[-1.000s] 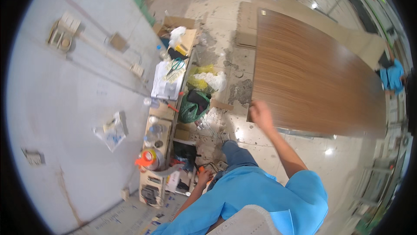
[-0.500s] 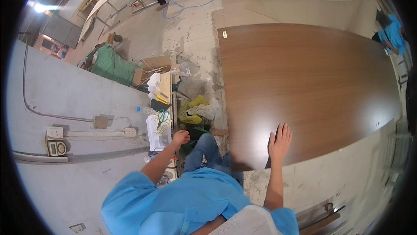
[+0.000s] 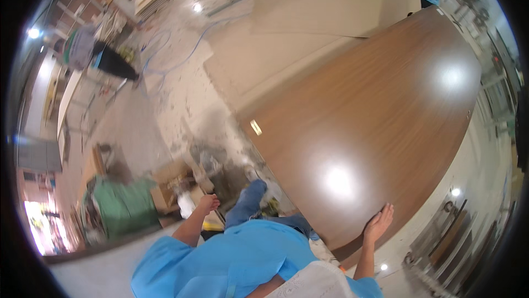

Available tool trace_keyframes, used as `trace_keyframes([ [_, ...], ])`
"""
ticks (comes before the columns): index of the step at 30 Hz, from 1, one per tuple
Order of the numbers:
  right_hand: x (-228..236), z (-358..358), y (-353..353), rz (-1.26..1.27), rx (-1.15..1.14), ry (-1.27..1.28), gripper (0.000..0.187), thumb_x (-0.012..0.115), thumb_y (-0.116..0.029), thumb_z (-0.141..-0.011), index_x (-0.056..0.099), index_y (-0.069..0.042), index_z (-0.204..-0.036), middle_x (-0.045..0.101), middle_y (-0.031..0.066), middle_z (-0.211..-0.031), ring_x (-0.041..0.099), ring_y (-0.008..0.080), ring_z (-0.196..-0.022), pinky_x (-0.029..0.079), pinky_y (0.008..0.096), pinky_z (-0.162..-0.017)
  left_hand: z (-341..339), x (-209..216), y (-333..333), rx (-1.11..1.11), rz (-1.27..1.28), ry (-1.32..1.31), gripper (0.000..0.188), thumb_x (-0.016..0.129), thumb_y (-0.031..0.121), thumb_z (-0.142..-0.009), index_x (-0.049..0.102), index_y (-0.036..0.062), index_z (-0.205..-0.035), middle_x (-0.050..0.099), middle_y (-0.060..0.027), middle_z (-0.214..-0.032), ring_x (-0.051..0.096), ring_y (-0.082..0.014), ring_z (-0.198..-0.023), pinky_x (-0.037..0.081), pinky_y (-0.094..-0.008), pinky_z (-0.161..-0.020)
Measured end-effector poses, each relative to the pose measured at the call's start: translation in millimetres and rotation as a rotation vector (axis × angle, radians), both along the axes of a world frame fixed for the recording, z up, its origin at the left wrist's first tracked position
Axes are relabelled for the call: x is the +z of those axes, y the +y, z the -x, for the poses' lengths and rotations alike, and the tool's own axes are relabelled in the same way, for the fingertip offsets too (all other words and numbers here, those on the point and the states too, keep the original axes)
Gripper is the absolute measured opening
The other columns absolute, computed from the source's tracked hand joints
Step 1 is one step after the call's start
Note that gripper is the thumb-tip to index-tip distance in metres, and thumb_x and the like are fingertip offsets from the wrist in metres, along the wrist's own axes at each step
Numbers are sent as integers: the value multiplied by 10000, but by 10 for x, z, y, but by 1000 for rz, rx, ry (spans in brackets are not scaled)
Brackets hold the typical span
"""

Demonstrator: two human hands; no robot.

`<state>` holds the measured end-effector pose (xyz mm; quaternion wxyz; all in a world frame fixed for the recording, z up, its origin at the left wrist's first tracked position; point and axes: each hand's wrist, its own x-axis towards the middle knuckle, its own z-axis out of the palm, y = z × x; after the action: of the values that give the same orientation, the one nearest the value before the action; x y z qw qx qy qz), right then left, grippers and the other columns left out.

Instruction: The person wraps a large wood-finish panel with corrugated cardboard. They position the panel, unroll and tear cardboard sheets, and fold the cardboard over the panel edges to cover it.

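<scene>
Turning rightward has brought the brown wood-grain panel from a crosswise to a diagonal position at front right. The right hand remains flat near its edge, fingers extended, unclamped; this contact probably steadies rather than lifts. The left hand hangs clear, apparently empty; its finger spacing cannot be determined.
</scene>
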<state>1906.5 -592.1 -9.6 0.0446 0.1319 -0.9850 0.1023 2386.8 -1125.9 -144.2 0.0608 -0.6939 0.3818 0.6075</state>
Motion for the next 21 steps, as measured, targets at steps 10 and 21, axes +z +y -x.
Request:
trace_keyframes([
  [10, -558, 315, -2412, -365, -768, -107, 857, 354, -627, -1011, 258, 57, -1518, 263, 339, -1556, 281, 571, -1404, 264, 658, -1119, 2597, 793, -3496, -293, 355, 568, 251, 622, 208, -973, 627, 35, -1155, 691, -75, -953, 684, -172, -832, 559, -312, -734],
  [21, -90, 1131, -5113, 364, -287, 60, 640, 543, -380, -1016, 378, 21, -1486, 301, 279, -1568, 280, 415, -1467, 278, 477, -1191, 3519, 484, -5238, -627, 168, 182, 331, 652, 336, -947, 630, 66, -1136, 674, -54, -981, 659, -149, -846, 535, -296, -749],
])
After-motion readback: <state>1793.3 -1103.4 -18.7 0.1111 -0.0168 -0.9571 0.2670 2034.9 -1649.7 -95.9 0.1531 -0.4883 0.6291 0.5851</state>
